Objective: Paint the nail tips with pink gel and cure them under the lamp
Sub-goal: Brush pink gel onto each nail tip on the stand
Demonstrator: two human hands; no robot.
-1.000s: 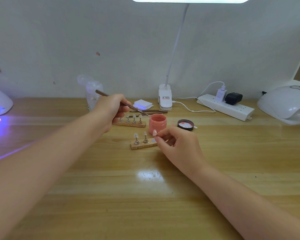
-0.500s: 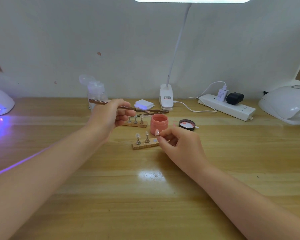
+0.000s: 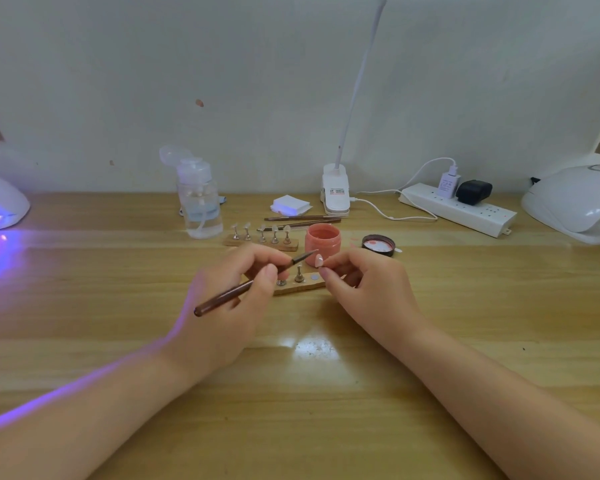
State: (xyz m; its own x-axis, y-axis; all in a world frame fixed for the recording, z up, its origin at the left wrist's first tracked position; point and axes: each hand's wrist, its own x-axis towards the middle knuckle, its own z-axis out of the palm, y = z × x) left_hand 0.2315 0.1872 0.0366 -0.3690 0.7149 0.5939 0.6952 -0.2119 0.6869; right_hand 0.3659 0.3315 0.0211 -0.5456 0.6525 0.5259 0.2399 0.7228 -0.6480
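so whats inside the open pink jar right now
The round pink plastic jar stands open. Only its inner wall, coated in pink gel, shows from the head view; the near rim hides the bottom, so how much gel is left cannot be told. Its dark lid lies to its right.

One head-worn view here, looking forward and down over a wooden desk toward a pale wall. Both forearms run in from the bottom corners; the left hand and right hand meet near centre, fairly close below the lens. Wide-angle bending shows at the edges. No second view shares this scene.
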